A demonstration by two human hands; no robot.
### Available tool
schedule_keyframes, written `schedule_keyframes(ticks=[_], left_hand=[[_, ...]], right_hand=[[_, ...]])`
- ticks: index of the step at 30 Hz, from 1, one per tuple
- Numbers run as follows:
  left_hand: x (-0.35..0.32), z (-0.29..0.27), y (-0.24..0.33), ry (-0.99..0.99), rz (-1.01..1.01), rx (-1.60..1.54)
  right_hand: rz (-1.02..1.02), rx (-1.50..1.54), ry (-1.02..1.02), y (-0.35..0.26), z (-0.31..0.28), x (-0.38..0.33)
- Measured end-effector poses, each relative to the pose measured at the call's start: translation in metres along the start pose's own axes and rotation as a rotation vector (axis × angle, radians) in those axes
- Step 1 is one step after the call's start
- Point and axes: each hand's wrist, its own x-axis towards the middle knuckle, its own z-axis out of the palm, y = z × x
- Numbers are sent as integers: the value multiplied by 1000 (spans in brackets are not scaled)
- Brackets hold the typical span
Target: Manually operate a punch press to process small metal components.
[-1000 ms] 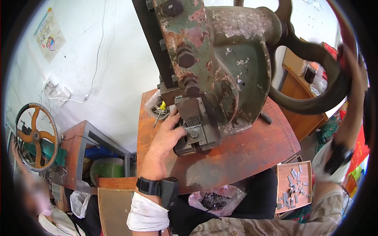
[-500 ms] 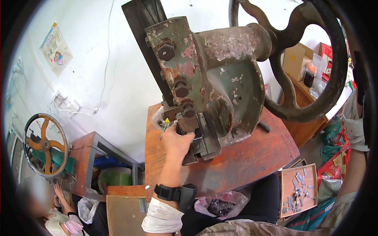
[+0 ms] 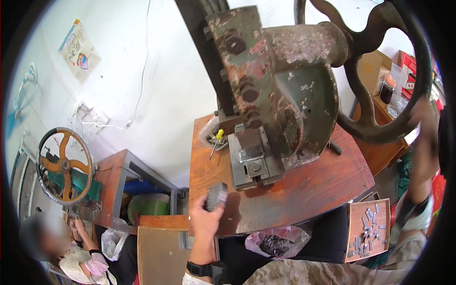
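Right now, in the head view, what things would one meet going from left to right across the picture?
Orange handwheel → green bucket → left hand holding a grey ridged metal piece → rusty green press → tray of small metal parts → right hand on the big dark handwheel.

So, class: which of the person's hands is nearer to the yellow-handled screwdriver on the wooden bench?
The left. The left hand, holding a small grey metal block, is at the bench's near edge below the yellow-handled screwdriver. The right hand is far off to the right, on the big handwheel.
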Motion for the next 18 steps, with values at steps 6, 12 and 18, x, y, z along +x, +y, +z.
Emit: schedule_keyframes(ticks=[6,12,18], left_hand=[[-39,44,-21,-169,555,336],[-47,46,-17,-257,335,188],[-50,42,-10,-275,233,234]], right_hand=[[-297,657,-624,-150,129,-102],[-413,486,-796,-238,157,-105],[-312,299,-767,-228,176,-110]])
